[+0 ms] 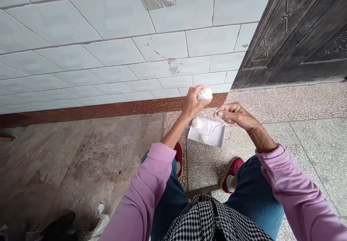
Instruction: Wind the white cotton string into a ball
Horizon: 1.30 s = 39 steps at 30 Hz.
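Note:
My left hand (193,102) is wrapped around a ball of white string (204,94), held up in front of the tiled wall. To its right, my right hand (230,113) is closed in a pinch, with a bit of white string at the fingertips. The strand between the two hands is too thin to make out. Below them, a shallow white box (214,138) lies on the floor between my feet. Inside it are a larger bundle of white string (200,124) and a small ball of string (204,138). Loose loops of string hang over the box's right side.
A white tiled wall (114,55) with a brown base strip stands in front. At the upper right is a dark carved door (287,35). My red shoes (233,170) flank the box on the speckled floor. A clear plastic bag (101,226) lies at the lower left.

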Motion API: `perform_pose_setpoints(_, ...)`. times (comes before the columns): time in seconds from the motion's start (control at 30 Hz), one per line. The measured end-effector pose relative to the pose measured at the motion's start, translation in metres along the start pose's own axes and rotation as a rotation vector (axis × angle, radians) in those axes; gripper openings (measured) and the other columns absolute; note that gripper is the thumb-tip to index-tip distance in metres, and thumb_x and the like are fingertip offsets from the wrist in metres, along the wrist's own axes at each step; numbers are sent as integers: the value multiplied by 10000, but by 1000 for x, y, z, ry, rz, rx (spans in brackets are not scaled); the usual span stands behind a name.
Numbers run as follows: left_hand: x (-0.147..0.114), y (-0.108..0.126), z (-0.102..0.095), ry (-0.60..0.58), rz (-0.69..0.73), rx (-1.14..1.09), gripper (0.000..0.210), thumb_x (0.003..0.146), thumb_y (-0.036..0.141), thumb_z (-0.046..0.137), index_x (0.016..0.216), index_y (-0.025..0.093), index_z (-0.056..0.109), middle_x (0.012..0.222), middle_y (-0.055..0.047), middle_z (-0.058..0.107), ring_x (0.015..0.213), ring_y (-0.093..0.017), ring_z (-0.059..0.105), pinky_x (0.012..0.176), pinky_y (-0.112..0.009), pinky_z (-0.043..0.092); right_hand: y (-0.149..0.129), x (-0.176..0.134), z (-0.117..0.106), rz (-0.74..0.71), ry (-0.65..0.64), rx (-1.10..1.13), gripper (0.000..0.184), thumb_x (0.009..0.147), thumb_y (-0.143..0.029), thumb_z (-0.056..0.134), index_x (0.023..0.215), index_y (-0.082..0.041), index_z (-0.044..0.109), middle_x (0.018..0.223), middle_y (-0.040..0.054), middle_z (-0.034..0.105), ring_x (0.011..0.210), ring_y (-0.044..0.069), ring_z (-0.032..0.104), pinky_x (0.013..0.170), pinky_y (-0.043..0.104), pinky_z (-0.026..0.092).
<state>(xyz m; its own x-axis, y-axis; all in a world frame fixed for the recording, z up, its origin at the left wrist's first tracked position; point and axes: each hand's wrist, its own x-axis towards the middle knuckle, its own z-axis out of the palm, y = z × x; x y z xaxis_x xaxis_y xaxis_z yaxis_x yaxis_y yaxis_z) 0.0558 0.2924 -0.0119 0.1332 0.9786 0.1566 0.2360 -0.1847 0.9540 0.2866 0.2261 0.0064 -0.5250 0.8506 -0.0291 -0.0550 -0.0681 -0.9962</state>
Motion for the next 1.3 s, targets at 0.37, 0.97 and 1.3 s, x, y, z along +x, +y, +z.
perform_pose_setpoints(0.37,-28,20,21,-685,-271,-428,664,822,608,893,1321,202,727,1179,-132,744,948,-205,714,764,-308,602,9,-5,-37,-137,402,-197,533,861,-682,874,709,-214,669,528,-70,428,484,73,320,452,267,209)
perform_pose_setpoints(0.97,16,22,-64,142,-62,-931,694,795,630,871,1334,245,665,1396,-175,688,1391,-365,614,1047,-438,642,31,-14,-60,275,45,-2,408,792,-521,955,934,-174,795,677,-10,711,511,83,540,436,208,336)
perform_pose_setpoints(1.3,10,1,-147,554,-129,-1000,306,957,532,777,1066,260,688,1277,-121,718,1217,-240,716,894,-277,680,39,-54,-110,356,298,-84,473,659,-530,1016,871,-155,819,587,-33,575,478,54,349,455,237,182)
